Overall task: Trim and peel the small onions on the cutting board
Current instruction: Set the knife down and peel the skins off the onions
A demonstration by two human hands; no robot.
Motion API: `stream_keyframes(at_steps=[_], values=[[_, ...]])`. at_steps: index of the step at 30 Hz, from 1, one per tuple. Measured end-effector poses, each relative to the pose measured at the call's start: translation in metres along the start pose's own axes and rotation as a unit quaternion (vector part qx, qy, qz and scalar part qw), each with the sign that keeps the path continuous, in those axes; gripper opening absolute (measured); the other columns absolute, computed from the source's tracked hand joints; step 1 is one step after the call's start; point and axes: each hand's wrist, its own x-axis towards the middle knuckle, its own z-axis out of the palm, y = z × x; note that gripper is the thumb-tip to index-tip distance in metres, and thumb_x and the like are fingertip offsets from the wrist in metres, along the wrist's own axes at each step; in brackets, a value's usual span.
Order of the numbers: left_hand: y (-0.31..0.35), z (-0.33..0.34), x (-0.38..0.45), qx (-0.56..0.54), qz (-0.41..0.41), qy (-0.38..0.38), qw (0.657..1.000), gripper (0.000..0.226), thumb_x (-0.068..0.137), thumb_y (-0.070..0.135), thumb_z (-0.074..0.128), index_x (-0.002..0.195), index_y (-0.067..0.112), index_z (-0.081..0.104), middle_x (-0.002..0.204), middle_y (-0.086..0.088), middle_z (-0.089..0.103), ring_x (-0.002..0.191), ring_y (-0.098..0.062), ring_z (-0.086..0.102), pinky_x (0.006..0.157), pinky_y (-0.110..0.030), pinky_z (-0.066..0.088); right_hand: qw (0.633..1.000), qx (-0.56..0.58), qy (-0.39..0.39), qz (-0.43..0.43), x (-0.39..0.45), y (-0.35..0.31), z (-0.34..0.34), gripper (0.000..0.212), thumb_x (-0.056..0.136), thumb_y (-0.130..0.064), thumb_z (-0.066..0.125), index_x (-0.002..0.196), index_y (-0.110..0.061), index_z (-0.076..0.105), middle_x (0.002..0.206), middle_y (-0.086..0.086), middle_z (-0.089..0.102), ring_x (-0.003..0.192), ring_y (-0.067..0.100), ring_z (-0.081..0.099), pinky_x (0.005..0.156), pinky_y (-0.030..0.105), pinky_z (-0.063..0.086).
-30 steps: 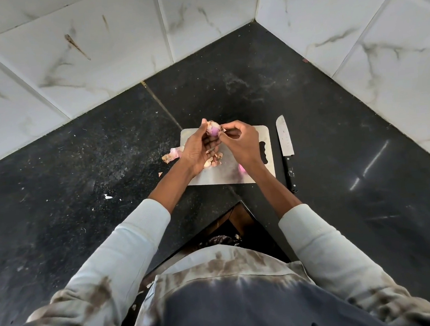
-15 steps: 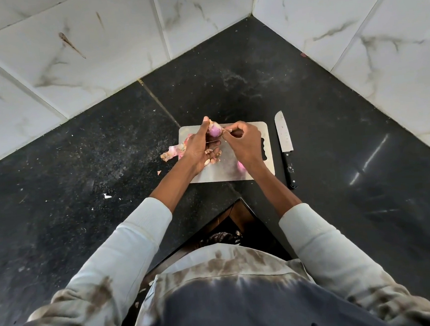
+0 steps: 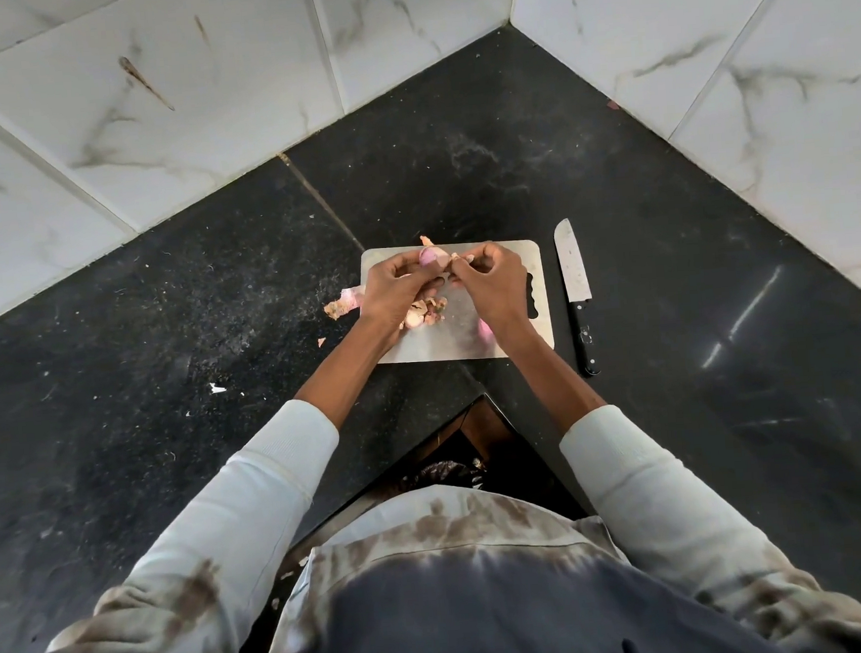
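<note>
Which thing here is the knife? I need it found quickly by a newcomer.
Start at the steel cutting board on the black countertop. Just off its right edge, beside the right hand, lies the knife. It alone has a long steel blade and black handle, untouched.

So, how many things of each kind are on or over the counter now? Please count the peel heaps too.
Knife: 1
Cutting board: 1
Onion held in the left hand: 1
Onion lying under the right hand: 1
Peel heaps: 2
Total: 6
</note>
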Motion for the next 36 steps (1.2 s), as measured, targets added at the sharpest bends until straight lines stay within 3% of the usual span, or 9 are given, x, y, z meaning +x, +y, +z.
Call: stream_keyframes(at_steps=[6, 12, 15, 19, 24, 27, 30, 34, 36], values=[[0.001, -0.007, -0.007, -0.064, -0.018, -0.003, 0.998, 0.040, 0.097, 0.023, 0.077, 0.127, -0.001, 0.069, 0.112, -0.017, 0.079, 0.098, -0.026, 0.076, 0.073, -0.024, 0.059, 0.998, 0.046, -0.050, 0.009, 0.011, -0.002, 0.000, 0.013, 0.095, -0.020, 0.076, 0.103, -0.011, 0.074, 0.094, 0.003, 0.078, 0.087, 0.017, 0.078, 0.082, 0.036, 0.066], [-0.003, -0.013, -0.006, -0.122, -0.058, -0.023, 0.991, 0.042, 0.104, 0.029, 0.066, 0.133, -0.002, 0.067, 0.122, -0.017, 0.077, 0.110, -0.029, 0.074, 0.080, -0.028, 0.060, 0.996, 0.064, -0.062, 0.026, 0.013, -0.009, -0.008, 0.008, 0.098, -0.015, 0.073, 0.104, -0.009, 0.072, 0.095, 0.004, 0.077, 0.083, 0.013, 0.078, 0.073, 0.019, 0.061], [-0.001, -0.016, -0.008, -0.190, -0.087, -0.029, 0.977, 0.046, 0.101, 0.024, 0.071, 0.137, -0.005, 0.063, 0.122, -0.018, 0.075, 0.104, -0.026, 0.075, 0.079, -0.028, 0.063, 0.995, 0.074, -0.064, 0.032, 0.014, -0.007, -0.008, 0.007, 0.099, -0.015, 0.073, 0.104, -0.011, 0.071, 0.096, 0.006, 0.078, 0.081, 0.013, 0.079, 0.073, 0.020, 0.062], [0.001, -0.018, -0.010, -0.252, -0.115, -0.026, 0.961, 0.027, 0.101, 0.016, 0.071, 0.123, 0.001, 0.068, 0.108, -0.015, 0.075, 0.094, -0.022, 0.077, 0.084, -0.031, 0.064, 0.996, 0.058, -0.066, 0.031, 0.016, -0.002, -0.005, 0.010, 0.099, -0.017, 0.073, 0.105, -0.011, 0.070, 0.101, 0.008, 0.077, 0.080, 0.010, 0.078, 0.073, 0.017, 0.061], [-0.002, -0.025, -0.009, -0.287, -0.115, -0.016, 0.951, 0.022, 0.102, 0.016, 0.066, 0.119, 0.002, 0.069, 0.119, -0.023, 0.075, 0.108, -0.031, 0.075, 0.096, -0.038, 0.062, 0.994, 0.067, -0.073, 0.034, 0.017, 0.002, -0.002, 0.008, 0.098, -0.015, 0.073, 0.104, -0.009, 0.070, 0.095, 0.006, 0.077, 0.076, 0.007, 0.078, 0.073, 0.019, 0.062], [-0.003, -0.029, -0.009, -0.283, -0.132, 0.018, 0.950, 0.024, 0.106, 0.024, 0.057, 0.115, 0.005, 0.068, 0.105, -0.016, 0.079, 0.095, -0.026, 0.078, 0.086, -0.034, 0.064, 0.994, 0.072, -0.074, 0.043, 0.017, 0.005, 0.002, 0.007, 0.098, -0.015, 0.073, 0.102, -0.010, 0.071, 0.096, 0.006, 0.078, 0.081, 0.013, 0.079, 0.078, 0.027, 0.064], [-0.006, -0.034, -0.009, -0.266, -0.148, 0.048, 0.951, 0.032, 0.109, 0.029, 0.048, 0.119, 0.004, 0.066, 0.106, -0.017, 0.078, 0.081, -0.020, 0.078, 0.069, -0.028, 0.061, 0.993, 0.066, -0.078, 0.052, 0.018, 0.007, 0.009, 0.011, 0.098, -0.019, 0.074, 0.105, -0.011, 0.072, 0.099, 0.006, 0.078, 0.086, 0.016, 0.079, 0.081, 0.030, 0.065], [-0.009, -0.041, -0.007, -0.264, -0.151, 0.073, 0.950, 0.039, 0.112, 0.029, 0.042, 0.130, 0.002, 0.064, 0.117, -0.020, 0.077, 0.084, -0.019, 0.077, 0.069, -0.027, 0.060, 0.995, 0.047, -0.079, 0.049, 0.017, 0.006, 0.016, 0.012, 0.099, -0.019, 0.073, 0.107, -0.010, 0.071, 0.101, 0.006, 0.077, 0.082, 0.011, 0.079, 0.077, 0.023, 0.063], [-0.008, -0.043, -0.005, -0.260, -0.151, 0.085, 0.950, 0.039, 0.112, 0.028, 0.041, 0.130, 0.003, 0.065, 0.115, -0.020, 0.077, 0.084, -0.019, 0.076, 0.070, -0.026, 0.059, 0.995, 0.042, -0.074, 0.053, 0.016, 0.007, 0.018, 0.013, 0.099, -0.020, 0.072, 0.106, -0.010, 0.072, 0.098, 0.005, 0.078, 0.084, 0.013, 0.079, 0.081, 0.026, 0.064]])
